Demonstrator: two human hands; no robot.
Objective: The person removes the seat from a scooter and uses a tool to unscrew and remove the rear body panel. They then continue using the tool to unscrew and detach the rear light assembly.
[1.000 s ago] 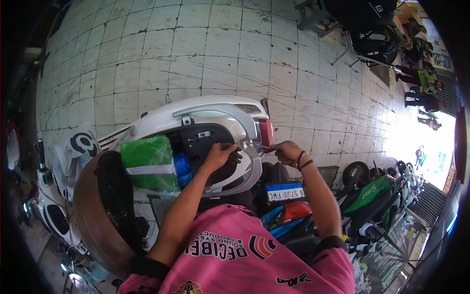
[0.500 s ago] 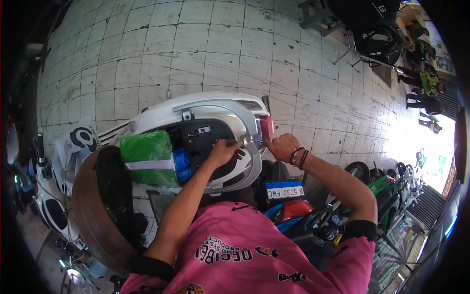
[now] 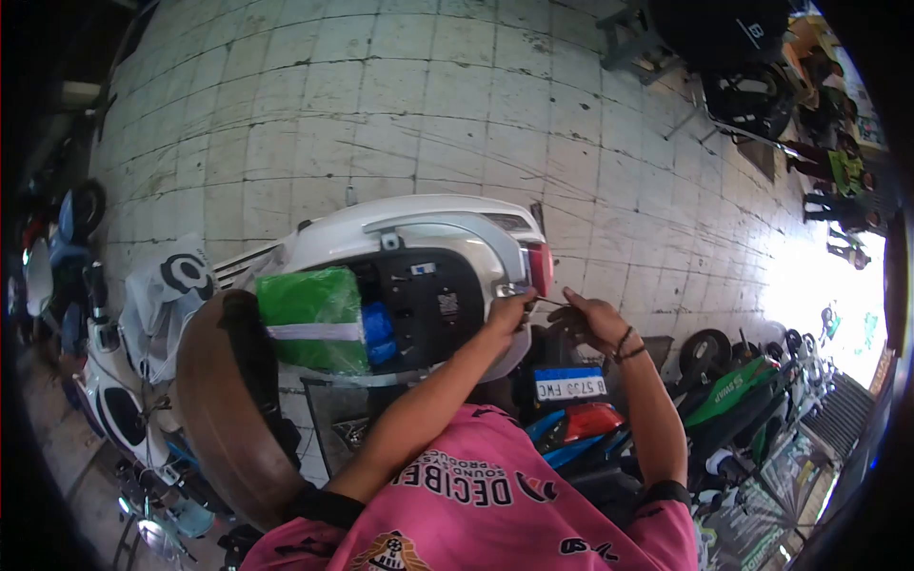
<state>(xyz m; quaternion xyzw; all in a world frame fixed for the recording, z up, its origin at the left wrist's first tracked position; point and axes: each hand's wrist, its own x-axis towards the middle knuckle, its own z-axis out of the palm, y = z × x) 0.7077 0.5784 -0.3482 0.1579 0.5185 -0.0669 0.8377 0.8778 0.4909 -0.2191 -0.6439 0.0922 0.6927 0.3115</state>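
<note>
My left hand (image 3: 509,314) is closed at the rear end of the silver grab rail (image 3: 433,224) on a white scooter (image 3: 324,233); what its fingers hold is too small to name. A thin dark rod (image 3: 550,302) spans the gap toward my right hand (image 3: 598,325), whose fingers are apart just behind the red tail light (image 3: 540,269). Under the raised brown seat (image 3: 224,409), a green wrapped package (image 3: 309,305) with a white band and a blue bundle (image 3: 379,333) lie beside the black storage cover (image 3: 443,290).
Parked motorcycles stand at the right, one with a blue and white plate (image 3: 569,384). A white plastic bag (image 3: 167,290) hangs by the scooter's front. Black stools (image 3: 647,43) and several people (image 3: 847,171) are at the upper right, over tiled floor (image 3: 400,105).
My left hand has moved right from the storage cover to the rail's rear end. My right hand has left the tail light and moved right and down. The whole view has shifted slightly.
</note>
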